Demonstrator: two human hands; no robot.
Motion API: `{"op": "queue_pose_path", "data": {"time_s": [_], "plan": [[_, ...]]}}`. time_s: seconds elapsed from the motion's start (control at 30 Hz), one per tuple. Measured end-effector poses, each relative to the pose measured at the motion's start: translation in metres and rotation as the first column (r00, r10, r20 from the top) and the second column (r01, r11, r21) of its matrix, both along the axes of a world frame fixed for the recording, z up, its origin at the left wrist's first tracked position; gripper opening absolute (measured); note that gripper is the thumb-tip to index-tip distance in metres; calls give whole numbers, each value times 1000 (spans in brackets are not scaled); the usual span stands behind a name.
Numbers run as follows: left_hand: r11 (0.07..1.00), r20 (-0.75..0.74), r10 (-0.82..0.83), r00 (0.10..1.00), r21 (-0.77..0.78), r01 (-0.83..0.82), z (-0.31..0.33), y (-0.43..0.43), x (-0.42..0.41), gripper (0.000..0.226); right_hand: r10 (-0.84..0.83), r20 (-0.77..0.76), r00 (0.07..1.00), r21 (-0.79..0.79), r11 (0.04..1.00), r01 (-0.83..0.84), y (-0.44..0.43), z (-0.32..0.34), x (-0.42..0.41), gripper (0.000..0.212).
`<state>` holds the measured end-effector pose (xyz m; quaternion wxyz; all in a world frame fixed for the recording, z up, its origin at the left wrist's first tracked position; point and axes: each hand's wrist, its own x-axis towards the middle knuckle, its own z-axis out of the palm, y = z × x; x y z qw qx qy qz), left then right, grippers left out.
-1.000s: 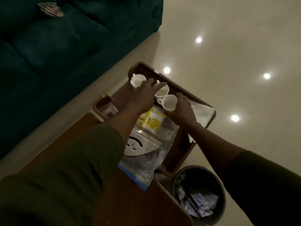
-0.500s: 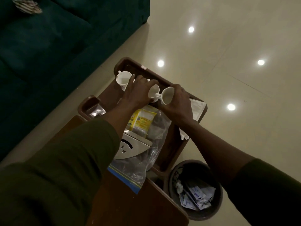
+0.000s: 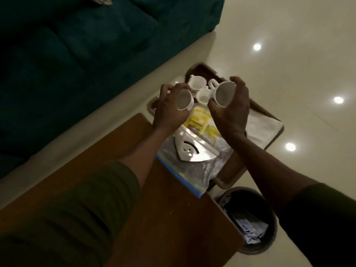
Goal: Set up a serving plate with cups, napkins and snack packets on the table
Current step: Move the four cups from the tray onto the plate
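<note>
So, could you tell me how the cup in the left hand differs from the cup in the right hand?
The cup in the left hand looks smaller in frame than the cup in the right hand. The right cup's handle shows at its upper left; the left cup's handle is hidden. Both are white, look empty, tilted with mouths toward the camera, and held above the tray.

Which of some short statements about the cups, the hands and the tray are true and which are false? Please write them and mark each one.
1. Each hand holds a white cup. True: the left hand holds one cup, the right hand another cup.
2. Both held cups stand upright. False: they are tilted, their openings facing the camera.
3. Two more cups rest on the brown tray. True.
4. The yellow snack packets lie in the waste bin. False: they lie on the tray.
</note>
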<state>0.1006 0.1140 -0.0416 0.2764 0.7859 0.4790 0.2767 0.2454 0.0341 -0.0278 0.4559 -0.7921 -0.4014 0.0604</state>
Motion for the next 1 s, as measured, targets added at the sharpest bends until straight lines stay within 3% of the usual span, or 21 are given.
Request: {"op": "queue_pose_path", "data": {"time_s": [0.27,0.43,0.53,0.7,0.9,1.0], "plan": [[959,11,240,971,-155,-236,11,-48,-203,60,267,-24,963,-194,944,-267,-8,6,-175,50],[908,3,380,925,-192,-372,0,-106,-349,63,509,-144,849,-272,804,-528,-23,-2,-301,46],[847,22,497,867,-227,-480,-7,-150,-437,69,575,-214,790,-271,742,-614,-40,-4,-380,52],[692,-27,682,731,-298,-657,-12,-220,-574,86,708,-187,681,-333,606,-722,-70,-9,-513,61],[548,-151,785,600,-282,-788,-16,-291,-704,72,850,-179,496,-361,412,-837,-118,-15,-656,71],[491,-198,812,549,-277,-826,-20,-322,-754,69,870,-190,456,-351,373,-859,-140,-20,-716,74]]}}
